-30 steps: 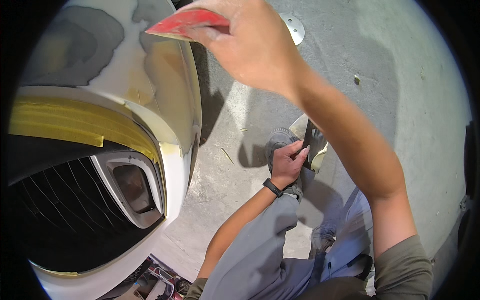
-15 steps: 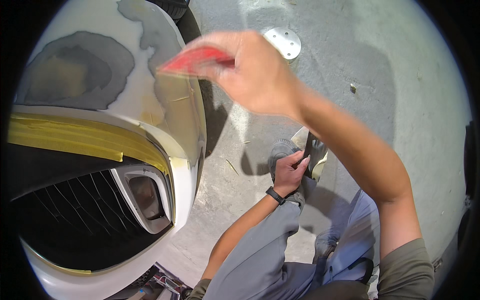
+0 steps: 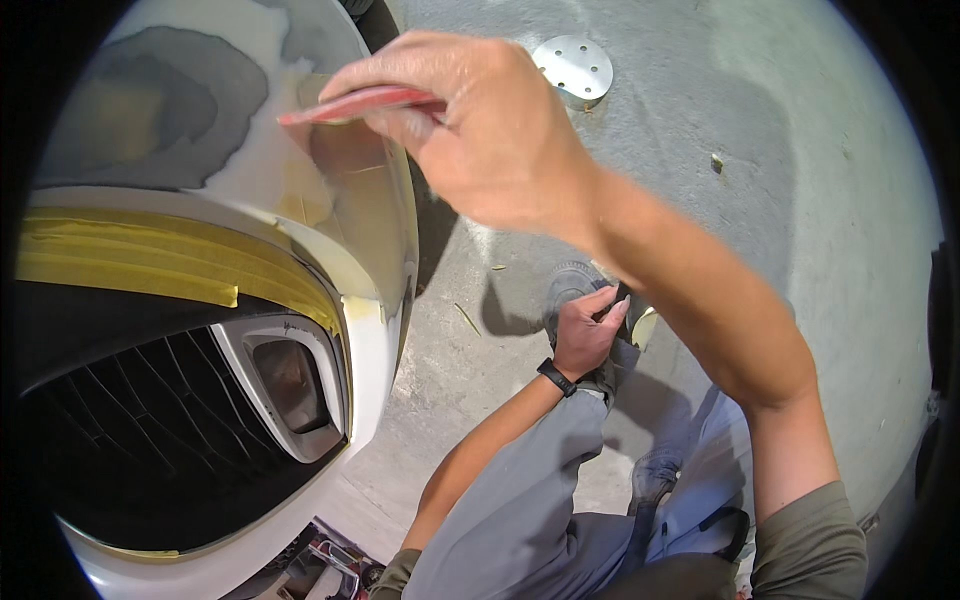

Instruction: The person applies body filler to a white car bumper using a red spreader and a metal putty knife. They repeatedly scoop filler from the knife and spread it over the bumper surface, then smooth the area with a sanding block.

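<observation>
From my remote view, the right hand (image 3: 495, 130) is pinching a red flexible spreader (image 3: 360, 103) between thumb and fingers, its free tip pointing left over the car body panel (image 3: 375, 215). Half a second ago I saw the spreader's broad red face; now it is turned nearly edge-on, a narrow strip, and its tip has travelled left, close to the rim of the dark grey patch (image 3: 190, 110). I cannot tell whether the tip touches the surface. The hand itself has come left with it, and its outline is less smeared than before.

Lower down, the left hand (image 3: 583, 335) keeps its place above the grey shoe (image 3: 568, 283), fingers closed on a dark strip (image 3: 623, 293). Less of that strip shows to me than earlier, and I can't make out what it is. A cream-coloured piece (image 3: 645, 328) sits just right of it, partly behind the right forearm.

Yellow masking tape (image 3: 130, 250) runs along the panel above the grille (image 3: 140, 410) and the lamp (image 3: 290, 385), unchanged. The perforated metal disc (image 3: 573, 68) lies beyond the right wrist on the concrete floor (image 3: 700, 110).
</observation>
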Available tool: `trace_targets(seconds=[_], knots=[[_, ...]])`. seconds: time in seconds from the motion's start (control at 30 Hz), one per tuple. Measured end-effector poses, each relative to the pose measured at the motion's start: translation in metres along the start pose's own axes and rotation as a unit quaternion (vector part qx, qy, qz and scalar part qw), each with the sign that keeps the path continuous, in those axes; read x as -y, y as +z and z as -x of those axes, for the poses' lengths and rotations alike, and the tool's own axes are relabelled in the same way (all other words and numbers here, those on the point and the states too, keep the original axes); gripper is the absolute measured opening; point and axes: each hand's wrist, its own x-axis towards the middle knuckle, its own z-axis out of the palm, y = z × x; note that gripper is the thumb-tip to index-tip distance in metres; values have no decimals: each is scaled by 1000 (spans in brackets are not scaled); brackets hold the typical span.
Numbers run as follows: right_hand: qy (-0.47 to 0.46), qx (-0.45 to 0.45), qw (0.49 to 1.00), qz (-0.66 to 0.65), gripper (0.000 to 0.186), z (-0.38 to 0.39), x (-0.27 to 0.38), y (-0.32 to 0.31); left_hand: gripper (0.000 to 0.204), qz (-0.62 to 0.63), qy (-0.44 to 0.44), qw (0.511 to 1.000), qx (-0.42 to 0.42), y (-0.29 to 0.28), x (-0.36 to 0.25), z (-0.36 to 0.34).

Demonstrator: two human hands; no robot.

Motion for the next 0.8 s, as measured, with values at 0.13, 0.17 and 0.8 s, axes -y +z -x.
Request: trace_targets(seconds=[0.13,0.17,0.8], knots=[[-5,-2,999,-32,30,24,1,8,15,-17,4,1000,-6,-3,16,6],[-22,-8,999,-41,30,29,2,9,16,-23,22,999,-17,-4,22,8],[12,-61,996,-63,43,145,38,58,25,20,-50,998,-18,0,11,6]])
